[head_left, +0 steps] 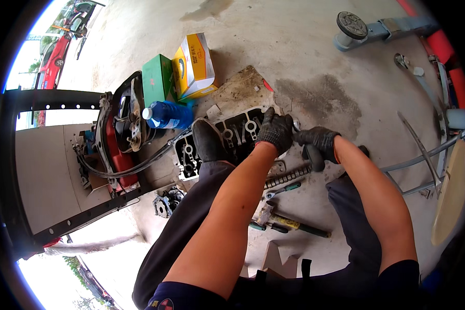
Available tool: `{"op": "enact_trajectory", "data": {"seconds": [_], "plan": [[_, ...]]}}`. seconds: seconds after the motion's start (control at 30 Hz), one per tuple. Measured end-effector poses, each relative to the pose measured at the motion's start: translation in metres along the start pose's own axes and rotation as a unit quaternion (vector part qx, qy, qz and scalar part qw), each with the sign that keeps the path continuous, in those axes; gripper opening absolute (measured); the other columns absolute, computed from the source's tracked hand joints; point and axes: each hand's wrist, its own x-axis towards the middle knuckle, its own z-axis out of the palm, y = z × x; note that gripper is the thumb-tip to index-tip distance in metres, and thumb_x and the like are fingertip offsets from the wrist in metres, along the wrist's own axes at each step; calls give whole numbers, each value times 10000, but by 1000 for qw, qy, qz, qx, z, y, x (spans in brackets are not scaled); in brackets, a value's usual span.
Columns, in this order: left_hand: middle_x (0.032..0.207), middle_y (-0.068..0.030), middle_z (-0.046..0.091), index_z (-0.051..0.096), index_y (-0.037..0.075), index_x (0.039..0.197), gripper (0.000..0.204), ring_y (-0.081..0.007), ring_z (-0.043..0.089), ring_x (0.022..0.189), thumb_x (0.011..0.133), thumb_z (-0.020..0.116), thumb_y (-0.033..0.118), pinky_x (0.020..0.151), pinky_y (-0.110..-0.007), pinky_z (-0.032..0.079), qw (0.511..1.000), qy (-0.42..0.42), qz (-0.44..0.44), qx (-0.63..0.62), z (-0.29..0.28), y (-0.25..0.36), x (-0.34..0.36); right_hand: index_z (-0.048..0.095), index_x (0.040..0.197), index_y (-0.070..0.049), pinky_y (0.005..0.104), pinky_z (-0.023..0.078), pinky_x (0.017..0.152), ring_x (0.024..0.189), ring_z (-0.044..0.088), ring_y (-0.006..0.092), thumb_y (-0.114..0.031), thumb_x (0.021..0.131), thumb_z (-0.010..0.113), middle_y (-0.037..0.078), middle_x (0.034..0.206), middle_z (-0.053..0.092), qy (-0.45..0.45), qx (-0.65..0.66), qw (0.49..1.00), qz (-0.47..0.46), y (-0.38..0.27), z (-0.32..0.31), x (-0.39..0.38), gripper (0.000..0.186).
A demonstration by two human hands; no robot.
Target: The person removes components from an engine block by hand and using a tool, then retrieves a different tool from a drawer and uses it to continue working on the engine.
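Observation:
A metal engine cylinder head [250, 126], with dark cavities and round bosses, lies on the floor in front of me. My left hand [275, 130], in a dark work glove, rests at its right end with fingers stretched forward over the edge. Beside it my right hand [318, 140], gloved too, is closed. A dark rounded piece sticks out below that fist; what the fingers hold is hidden. A small shiny metal part [296, 125] shows between the hands, its kind unclear. My left shoe [208, 140] stands on the cylinder head.
A blue liquid bottle [170, 115], a green box [159, 77] and a yellow-white box [195, 64] stand beyond the head. Nearer lie a ratchet [283, 190], a hammer [297, 225] and a ridged metal bar [288, 176]. A lift arm [392, 28] extends at far right.

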Motion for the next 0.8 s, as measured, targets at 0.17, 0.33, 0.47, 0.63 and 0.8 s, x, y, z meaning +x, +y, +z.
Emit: {"op": "enact_trajectory", "data": {"seconds": [0.17,0.33,0.47,0.63,0.8], "plan": [[817,-164,682,568,-10,1139,359,-352,666,868,893,513,246,1080,-452,290,999,-22,-22,24,-4,5,4,718,1037,-52,387,569,785,854,721,320,-398,829,678,181,962,725,0,-319,947,-33,31,39,15,406],[819,-179,681,575,6,1079,292,-348,669,860,876,523,208,1070,-463,292,999,25,-9,32,-7,1,9,698,1046,-27,422,545,817,802,701,316,-335,807,715,176,980,713,153,-312,936,-64,54,56,35,390],[971,-191,689,579,23,1117,346,-333,651,985,932,432,276,1089,-482,274,998,-51,-15,12,-7,0,9,697,963,29,401,545,650,688,669,248,-277,834,703,189,887,699,-34,170,983,-65,35,1,21,332],[893,-171,680,566,4,1110,386,-294,660,889,839,563,279,1027,-434,307,994,-78,-1,75,-10,7,9,701,960,14,427,537,722,719,673,301,-282,831,704,198,942,712,-114,249,953,-131,47,14,23,323],[988,-196,695,568,2,1172,373,-327,645,1040,914,448,243,1109,-479,278,996,-67,-30,55,-14,7,8,691,1017,-12,416,538,772,848,697,314,-333,787,748,183,957,716,113,-132,982,-74,38,32,39,399]]}}
